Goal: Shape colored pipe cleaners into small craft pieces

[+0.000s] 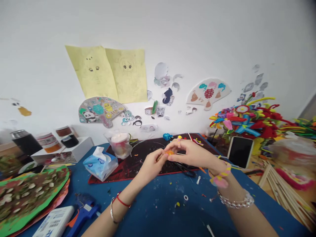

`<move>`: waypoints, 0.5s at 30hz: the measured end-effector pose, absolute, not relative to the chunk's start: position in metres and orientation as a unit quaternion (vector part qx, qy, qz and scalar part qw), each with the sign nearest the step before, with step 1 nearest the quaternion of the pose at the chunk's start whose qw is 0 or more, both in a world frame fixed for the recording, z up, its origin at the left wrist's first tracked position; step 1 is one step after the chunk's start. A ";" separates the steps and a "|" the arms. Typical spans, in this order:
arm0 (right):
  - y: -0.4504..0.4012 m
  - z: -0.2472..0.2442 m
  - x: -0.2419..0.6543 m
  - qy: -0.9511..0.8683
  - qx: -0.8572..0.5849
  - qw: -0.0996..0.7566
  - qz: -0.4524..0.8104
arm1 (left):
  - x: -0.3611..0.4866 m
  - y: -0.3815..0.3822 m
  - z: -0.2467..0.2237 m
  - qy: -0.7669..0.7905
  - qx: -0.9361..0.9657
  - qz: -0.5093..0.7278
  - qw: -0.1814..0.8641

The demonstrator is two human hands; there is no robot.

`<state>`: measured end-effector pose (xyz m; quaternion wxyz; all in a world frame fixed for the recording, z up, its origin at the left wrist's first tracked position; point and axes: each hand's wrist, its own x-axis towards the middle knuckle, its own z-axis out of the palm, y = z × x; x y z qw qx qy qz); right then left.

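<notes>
Above the dark mat, my left hand [153,163] pinches a small orange craft piece [169,152] between thumb and fingertips. My right hand [189,152] meets it from the other side, its thumb and fingers closed on the same piece. Fingers hide most of the piece, so its full shape does not show. A pink-and-yellow ring with a yellow tip [179,138] sits on a right finger. Just below the right hand lie dark-handled scissors [187,171], partly covered.
A tissue pack [101,166] and a plastic-wrapped cup [120,144] stand left. A blue glue gun [85,210] lies front left. On the right are a phone [240,152], pipe-cleaner flowers [243,123] and wooden sticks [287,194]. Small scraps dot the blue table [148,210].
</notes>
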<state>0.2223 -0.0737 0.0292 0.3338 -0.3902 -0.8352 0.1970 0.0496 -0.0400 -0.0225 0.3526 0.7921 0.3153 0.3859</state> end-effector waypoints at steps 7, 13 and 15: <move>-0.067 0.010 0.202 -0.799 -0.518 0.287 -0.100 | 0.047 -0.038 -0.020 0.350 0.774 0.431 0.305; -0.065 0.009 0.202 -0.826 -0.422 0.332 -0.170 | 0.032 -0.042 0.001 0.284 0.708 0.341 0.549; -0.067 0.010 0.203 -0.842 -0.371 0.355 -0.166 | 0.028 -0.043 0.006 0.251 0.668 0.313 0.626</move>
